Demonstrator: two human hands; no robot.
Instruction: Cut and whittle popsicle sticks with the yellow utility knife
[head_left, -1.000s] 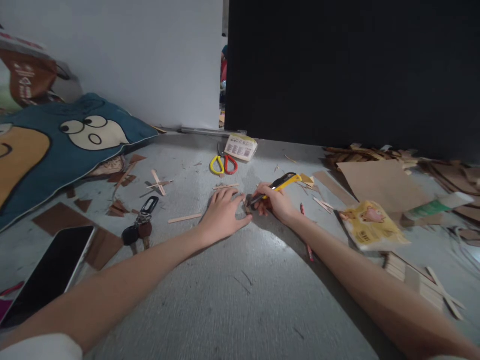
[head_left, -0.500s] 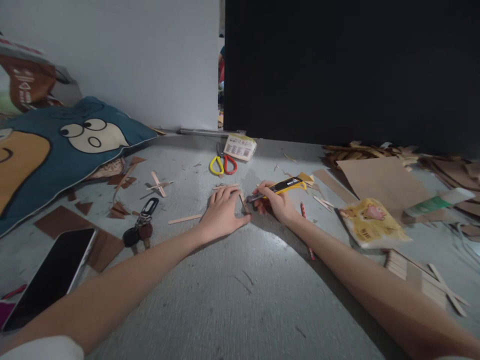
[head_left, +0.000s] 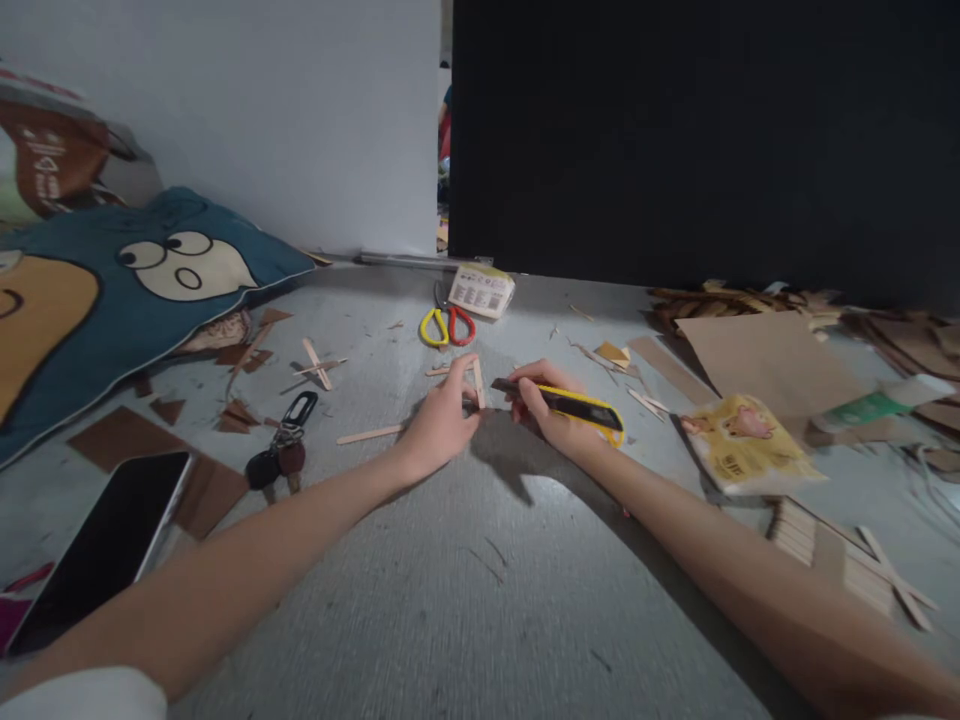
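My left hand (head_left: 441, 418) is lifted off the grey floor and pinches a short wooden stick (head_left: 478, 384), holding it nearly upright. My right hand (head_left: 547, 408) is closed around a yellow and black utility knife (head_left: 577, 406), whose tip points left toward the stick. The knife lies almost level, its yellow end toward my wrist. Both hands are close together near the middle of the floor.
Yellow and red scissors (head_left: 448, 324) and a small packet (head_left: 482, 291) lie beyond the hands. Keys (head_left: 283, 452), a phone (head_left: 105, 545) and a blue cushion (head_left: 112, 300) are on the left. A yellow pouch (head_left: 742, 450), brown card pieces (head_left: 765, 365) and stacked sticks (head_left: 840, 560) are on the right.
My left hand rose from lying flat on the floor and now pinches the stick upright. The knife swung down from a raised slant to nearly level, its tip still at the stick.
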